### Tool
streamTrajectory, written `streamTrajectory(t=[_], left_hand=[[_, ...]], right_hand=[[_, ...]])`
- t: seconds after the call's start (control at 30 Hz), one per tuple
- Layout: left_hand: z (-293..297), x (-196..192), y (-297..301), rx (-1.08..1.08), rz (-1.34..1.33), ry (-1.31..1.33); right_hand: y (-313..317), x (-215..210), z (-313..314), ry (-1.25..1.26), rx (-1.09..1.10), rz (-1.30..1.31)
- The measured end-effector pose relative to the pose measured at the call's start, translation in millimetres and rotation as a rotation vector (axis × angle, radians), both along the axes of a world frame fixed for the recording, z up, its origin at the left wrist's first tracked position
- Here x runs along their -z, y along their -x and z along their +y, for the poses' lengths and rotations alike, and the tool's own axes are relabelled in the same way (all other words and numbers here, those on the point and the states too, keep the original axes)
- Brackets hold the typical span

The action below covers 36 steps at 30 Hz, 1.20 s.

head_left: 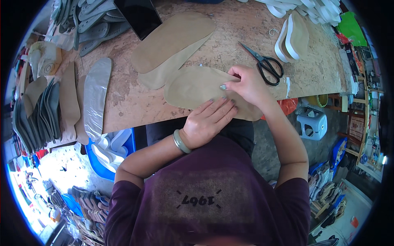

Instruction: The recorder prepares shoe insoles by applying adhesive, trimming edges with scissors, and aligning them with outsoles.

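Insole [192, 86] under flat left hand [204, 124]; right grip [247, 85] seemingly pinching its far edge.

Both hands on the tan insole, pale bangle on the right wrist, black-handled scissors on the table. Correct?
No, the pale bangle is on the wrist of the left hand, per the head view. That hand and the right hand touch the tan insole; black-handled scissors lie on the table.
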<state>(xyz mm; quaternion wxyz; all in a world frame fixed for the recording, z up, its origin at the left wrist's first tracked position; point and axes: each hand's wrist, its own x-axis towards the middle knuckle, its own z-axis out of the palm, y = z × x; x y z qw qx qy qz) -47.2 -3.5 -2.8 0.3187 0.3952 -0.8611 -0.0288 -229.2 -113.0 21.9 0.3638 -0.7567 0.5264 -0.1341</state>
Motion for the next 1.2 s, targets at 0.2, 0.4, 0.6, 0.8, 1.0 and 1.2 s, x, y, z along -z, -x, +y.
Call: streamTrajectory(t=[0.2, 0.4, 0.6, 0.8, 1.0, 1.2], left_hand=[[1.2, 3.5, -0.6, -0.014, 0.003, 0.026], [0.6, 3.1, 0.5, 0.001, 0.004, 0.021], [1.3, 5.0, -0.4, -0.001, 0.008, 0.022], [1.9, 6.0, -3.6, 0.024, 0.037, -0.005], [4.8, 9.5, -6.4, 0.064, 0.061, -0.003], [11.3, -4.0, -25.7, 0.233, 0.162, -0.25]], right_hand=[[-16.2, -1.5, -5.0, 0.053, -0.041, 0.034], [-43.1, -7.4, -27.8, -0.045, -0.126, 0.159], [-74.1, 0.0, -43.0, -0.124, -0.224, -0.05], [-88.3, 6.2, -54.8, -0.138, -0.372, -0.112], [-103.4, 7.4, -61.7, -0.202, -0.498, -0.141], [-56.1, 15.2, -61.6, -0.196, -0.25, -0.22]])
